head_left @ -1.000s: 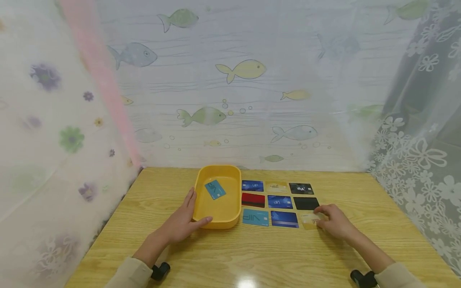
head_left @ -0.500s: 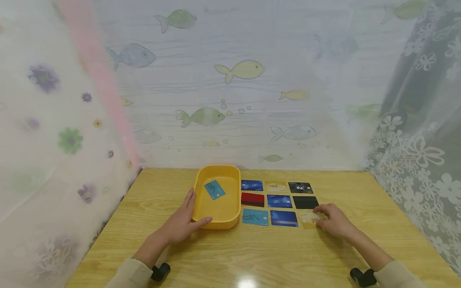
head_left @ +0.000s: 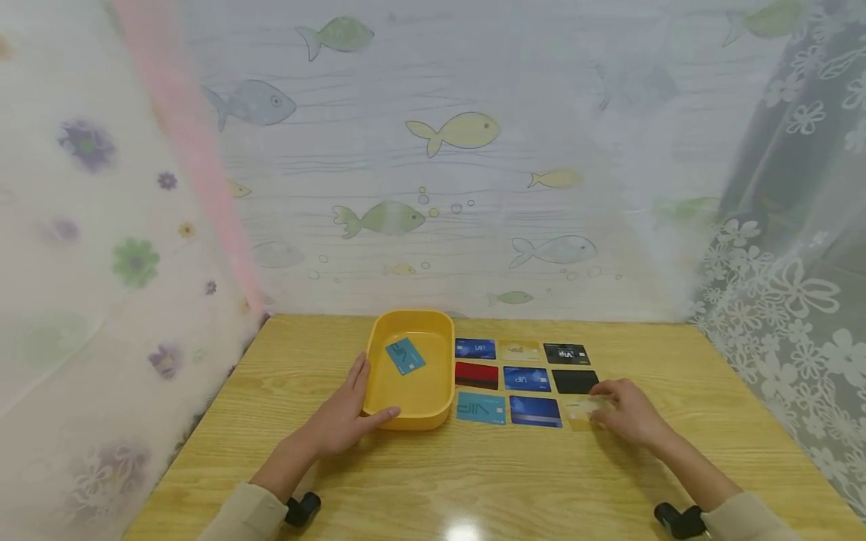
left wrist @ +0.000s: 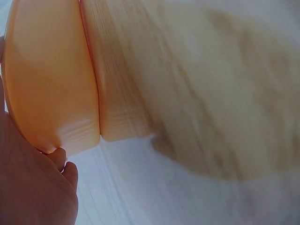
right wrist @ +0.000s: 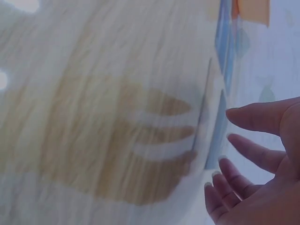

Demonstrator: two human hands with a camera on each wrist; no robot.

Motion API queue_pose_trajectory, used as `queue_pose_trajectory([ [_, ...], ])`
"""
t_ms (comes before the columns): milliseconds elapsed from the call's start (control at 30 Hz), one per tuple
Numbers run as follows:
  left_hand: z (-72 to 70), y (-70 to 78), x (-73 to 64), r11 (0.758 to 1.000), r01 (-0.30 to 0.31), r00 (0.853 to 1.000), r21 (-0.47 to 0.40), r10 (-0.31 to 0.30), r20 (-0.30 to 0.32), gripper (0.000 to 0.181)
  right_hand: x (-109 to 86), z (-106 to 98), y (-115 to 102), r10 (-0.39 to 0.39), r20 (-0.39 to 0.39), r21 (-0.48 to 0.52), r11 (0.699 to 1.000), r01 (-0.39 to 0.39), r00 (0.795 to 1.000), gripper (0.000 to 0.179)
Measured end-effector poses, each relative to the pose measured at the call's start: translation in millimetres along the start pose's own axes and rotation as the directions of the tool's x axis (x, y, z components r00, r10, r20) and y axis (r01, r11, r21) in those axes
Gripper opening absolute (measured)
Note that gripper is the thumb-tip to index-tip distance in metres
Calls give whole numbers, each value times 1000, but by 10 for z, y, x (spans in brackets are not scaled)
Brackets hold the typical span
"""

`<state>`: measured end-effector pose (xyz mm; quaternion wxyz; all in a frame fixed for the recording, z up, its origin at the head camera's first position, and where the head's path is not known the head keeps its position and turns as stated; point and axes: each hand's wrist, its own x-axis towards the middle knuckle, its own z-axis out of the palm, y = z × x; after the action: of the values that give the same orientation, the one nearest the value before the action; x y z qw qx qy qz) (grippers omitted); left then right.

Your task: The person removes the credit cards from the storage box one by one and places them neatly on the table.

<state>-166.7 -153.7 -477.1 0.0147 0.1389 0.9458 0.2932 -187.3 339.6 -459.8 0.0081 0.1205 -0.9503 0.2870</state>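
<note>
My left hand [head_left: 340, 421] holds the near left corner of a yellow plastic tray [head_left: 443, 409], fingers along its outer left side and thumb at the front rim. A teal VIP card [head_left: 405, 356] lies inside. My right hand [head_left: 632, 413] is at the right edge of a pale gold card [head_left: 580, 414], its thumb and index finger apart over it. In the right wrist view the right hand's fingers [right wrist: 255, 154] are spread, with nothing held between them. Above the gold card lies a black card [head_left: 574, 382]; left of it is a blue striped card [head_left: 536, 412].
Other cards lie in rows beside the tray: a teal one [head_left: 481, 408], a red one [head_left: 476, 375], blue ones [head_left: 527, 379] [head_left: 476, 349], a gold one [head_left: 519, 350] and a black VIP card [head_left: 567, 354]. The wooden table [head_left: 433, 481] meets a fish-patterned curtain [head_left: 575, 150] behind.
My right thumb has shifted slightly left over the pale gold card. The left hand, the tray and the other cards stay where they were.
</note>
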Motion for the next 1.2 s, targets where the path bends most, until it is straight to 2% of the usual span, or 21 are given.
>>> queue_pose_trajectory([
  [233, 8, -8, 9, 1000, -9, 1000, -5, 9, 1, 118, 59, 46, -211, -44, -28, 23, 999, 45, 999, 29],
  [467, 29, -30, 15, 1000, 9, 1000, -9, -9, 7, 119, 154, 241, -499, -87, -82, 84, 992, 94, 993, 26],
  [700, 38, -25, 21, 1000, 3, 1000, -16, -3, 4, 118, 260, 372, -798, -144, -76, 119, 981, 152, 987, 23],
  [900, 28, -18, 11, 1000, 8, 1000, -22, -7, 10, 119, 354, 465, -1041, -220, -71, 176, 957, 230, 973, 24],
  [1200, 8, 10, 7, 1000, 12, 1000, -18, -12, 14, 118, 530, 634, -1346, -254, -39, 256, 932, 255, 966, 31],
])
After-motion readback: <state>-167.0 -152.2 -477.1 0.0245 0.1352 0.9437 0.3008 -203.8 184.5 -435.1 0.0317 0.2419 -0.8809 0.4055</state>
